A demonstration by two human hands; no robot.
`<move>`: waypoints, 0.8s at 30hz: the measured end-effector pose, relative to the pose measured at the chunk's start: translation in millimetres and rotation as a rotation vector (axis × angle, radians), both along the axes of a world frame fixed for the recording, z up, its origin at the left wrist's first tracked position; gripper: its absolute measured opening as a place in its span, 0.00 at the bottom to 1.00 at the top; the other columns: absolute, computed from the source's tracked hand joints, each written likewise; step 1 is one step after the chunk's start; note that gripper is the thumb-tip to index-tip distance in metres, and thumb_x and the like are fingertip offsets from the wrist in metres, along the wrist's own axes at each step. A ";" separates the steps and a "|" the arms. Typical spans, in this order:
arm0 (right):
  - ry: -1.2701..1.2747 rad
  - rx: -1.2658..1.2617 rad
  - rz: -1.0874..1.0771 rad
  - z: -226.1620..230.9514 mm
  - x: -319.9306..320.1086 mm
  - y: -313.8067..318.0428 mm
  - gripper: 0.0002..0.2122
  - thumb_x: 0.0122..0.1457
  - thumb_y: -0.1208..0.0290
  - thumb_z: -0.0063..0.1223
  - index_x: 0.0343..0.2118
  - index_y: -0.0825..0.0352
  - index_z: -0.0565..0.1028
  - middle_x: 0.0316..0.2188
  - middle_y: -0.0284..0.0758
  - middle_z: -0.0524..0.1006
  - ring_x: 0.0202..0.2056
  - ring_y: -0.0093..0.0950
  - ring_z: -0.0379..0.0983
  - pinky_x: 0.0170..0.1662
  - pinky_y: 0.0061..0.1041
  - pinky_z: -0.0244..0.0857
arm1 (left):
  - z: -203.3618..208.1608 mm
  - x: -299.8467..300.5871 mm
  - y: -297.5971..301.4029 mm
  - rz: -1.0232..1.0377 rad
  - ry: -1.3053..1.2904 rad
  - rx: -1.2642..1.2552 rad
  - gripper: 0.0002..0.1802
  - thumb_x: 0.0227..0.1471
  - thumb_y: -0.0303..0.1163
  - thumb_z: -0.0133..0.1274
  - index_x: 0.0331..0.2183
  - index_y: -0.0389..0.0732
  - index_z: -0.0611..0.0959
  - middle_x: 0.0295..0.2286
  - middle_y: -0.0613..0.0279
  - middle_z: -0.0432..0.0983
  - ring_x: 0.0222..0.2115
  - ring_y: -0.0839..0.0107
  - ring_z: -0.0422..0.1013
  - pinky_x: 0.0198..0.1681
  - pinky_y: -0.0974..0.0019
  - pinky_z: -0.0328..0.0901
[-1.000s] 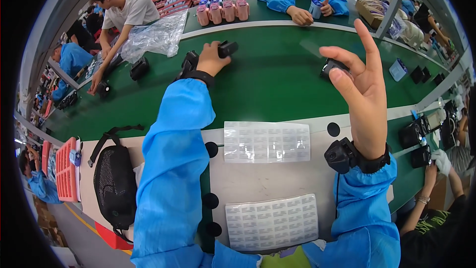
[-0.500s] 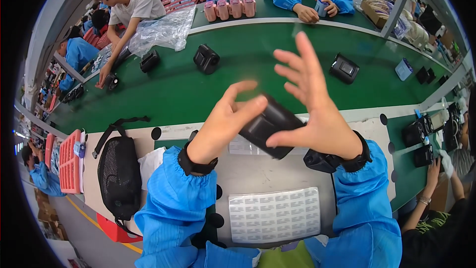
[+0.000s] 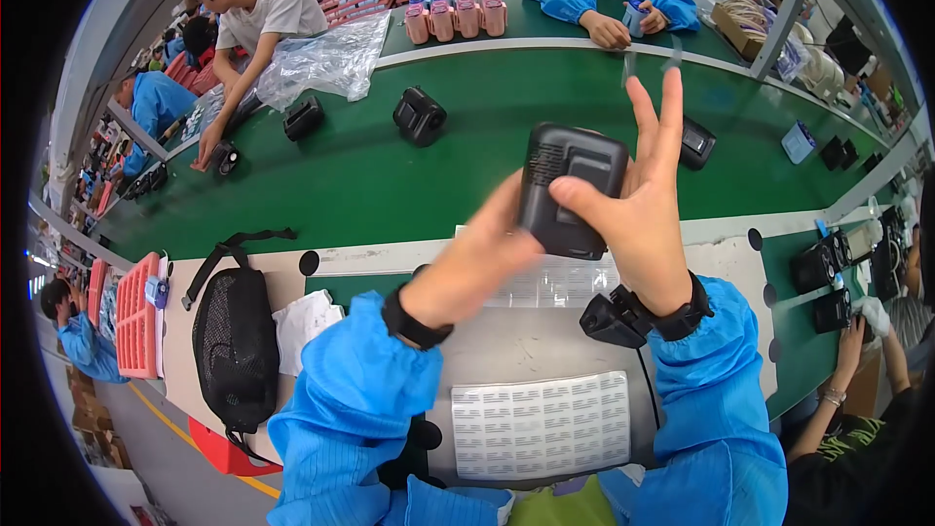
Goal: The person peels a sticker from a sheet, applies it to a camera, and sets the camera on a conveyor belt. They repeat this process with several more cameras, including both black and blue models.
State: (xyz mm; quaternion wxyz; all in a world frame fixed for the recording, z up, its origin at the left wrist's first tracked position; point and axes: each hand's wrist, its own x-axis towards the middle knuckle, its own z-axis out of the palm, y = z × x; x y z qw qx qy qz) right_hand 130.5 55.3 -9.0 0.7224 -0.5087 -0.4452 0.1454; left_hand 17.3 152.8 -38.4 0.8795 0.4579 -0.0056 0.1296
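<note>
A black box-shaped device [image 3: 596, 170] with rounded corners, a recessed panel and a patch of fine slots is held up above the bench. My right hand [image 3: 638, 214] grips its right side, thumb across the front and the lower fingers behind it. Two fingers of that hand point upward, with small translucent pieces [image 3: 629, 68] at their tips. My left hand [image 3: 477, 258] is at the device's lower left edge, smeared by motion, its fingers partly hidden behind. Below lies a white sheet of printed labels [image 3: 541, 426]; a clear-backed sheet [image 3: 555, 284] sits partly under the hands.
Similar black devices [image 3: 420, 117] stand spaced along the green work surface [image 3: 360, 185]. A black mesh bag [image 3: 236, 346] and pink tray [image 3: 138, 317] are at left. Co-workers sit across, near pink bottles [image 3: 441, 19] and a plastic bag [image 3: 321, 58]. Black units [image 3: 816, 263] stand right.
The device has risen and turned more upright. My right hand, spread beside it before, now grips it. My left hand has dropped to its lower edge. Devices on the green surface sit slightly farther right.
</note>
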 end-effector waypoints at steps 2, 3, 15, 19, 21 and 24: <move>0.152 0.047 -0.028 2.3 -2.4 -1.1 0.49 0.41 0.78 0.60 0.59 0.57 0.33 0.58 0.44 0.45 0.48 0.34 0.62 0.47 0.30 0.62 | -11.7 0.3 -20.2 0.208 0.042 0.441 0.35 0.50 0.44 0.48 0.53 0.38 0.56 0.47 0.63 0.59 0.47 0.72 0.59 0.49 0.68 0.56; 0.146 0.070 -0.031 1.6 -4.5 -0.6 0.48 0.43 0.78 0.58 0.59 0.57 0.33 0.58 0.44 0.45 0.47 0.33 0.63 0.46 0.29 0.62 | -14.2 1.2 -19.3 0.207 0.040 0.441 0.35 0.50 0.44 0.48 0.53 0.38 0.56 0.47 0.63 0.59 0.47 0.72 0.59 0.49 0.68 0.56; 0.233 0.093 -0.069 12.5 15.9 -12.6 0.33 0.54 0.79 0.44 0.59 0.62 0.41 0.43 0.41 0.66 0.40 0.22 0.65 0.38 0.19 0.63 | 15.1 -20.2 13.3 0.125 0.089 0.083 0.25 0.53 0.39 0.37 0.51 0.41 0.56 0.46 0.55 0.61 0.43 0.64 0.66 0.38 0.57 0.69; -0.003 0.073 -0.055 25.3 4.2 -26.2 0.32 0.51 0.82 0.46 0.58 0.65 0.44 0.32 0.36 0.71 0.36 0.19 0.66 0.36 0.16 0.62 | 30.5 -18.5 4.5 0.317 0.113 0.109 0.23 0.54 0.39 0.33 0.50 0.42 0.55 0.44 0.54 0.62 0.41 0.64 0.68 0.35 0.58 0.70; 0.019 0.030 0.049 29.8 -7.1 -30.6 0.33 0.49 0.84 0.48 0.57 0.66 0.46 0.27 0.33 0.71 0.32 0.18 0.67 0.36 0.15 0.62 | 31.6 -18.4 3.8 0.370 0.129 0.183 0.25 0.52 0.44 0.35 0.50 0.43 0.57 0.44 0.53 0.63 0.41 0.61 0.69 0.32 0.59 0.72; 0.045 -0.043 0.108 28.0 -11.6 -29.3 0.35 0.47 0.87 0.48 0.57 0.66 0.45 0.25 0.33 0.70 0.30 0.17 0.67 0.35 0.15 0.62 | 31.7 -18.0 1.1 0.386 0.125 0.222 0.26 0.51 0.46 0.37 0.49 0.44 0.57 0.44 0.52 0.63 0.40 0.59 0.69 0.31 0.60 0.73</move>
